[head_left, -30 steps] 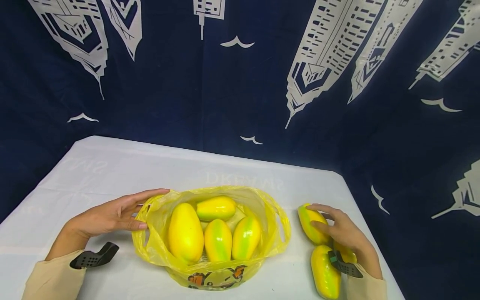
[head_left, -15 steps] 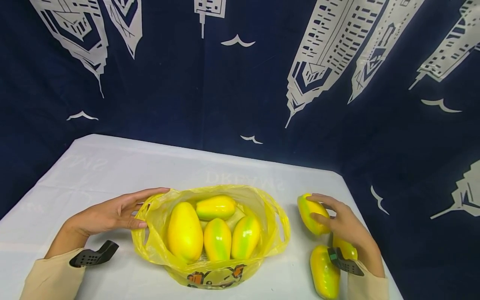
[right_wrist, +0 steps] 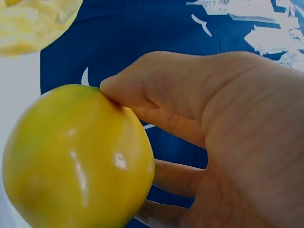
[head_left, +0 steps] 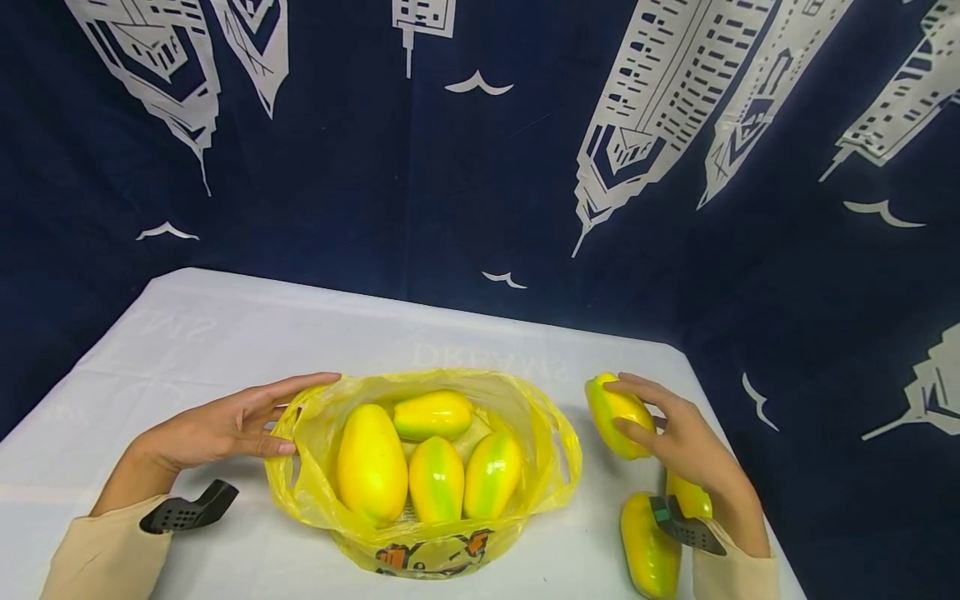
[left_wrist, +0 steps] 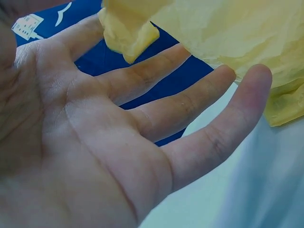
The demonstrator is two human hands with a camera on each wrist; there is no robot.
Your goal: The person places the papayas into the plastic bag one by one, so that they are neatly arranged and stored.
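Note:
A yellow plastic bag (head_left: 551,492) stands with its mouth spread wide, and several glossy yellow-green papayas (head_left: 371,467) lie inside. My left hand (head_left: 217,427) is at the bag's left side, its fingers extended along the rim and left handle. The left wrist view shows those fingers (left_wrist: 185,107) spread and nearly straight against the thin plastic. To the right of the bag, my right hand (head_left: 682,433) grips another papaya (head_left: 617,421) between thumb and fingers, raised off the table. In the right wrist view, the thumb presses the top of this papaya (right_wrist: 78,156).
Two more papayas lie on the table near its right edge, one papaya (head_left: 651,546) in front and another papaya (head_left: 690,497) partly hidden under the right forearm. The white-covered table (head_left: 247,333) ends at a dark blue cloth (head_left: 337,208) printed with buildings.
My right hand has lifted its papaya and carried it up and slightly left, away from the two on the table. The left hand and the bag stay put.

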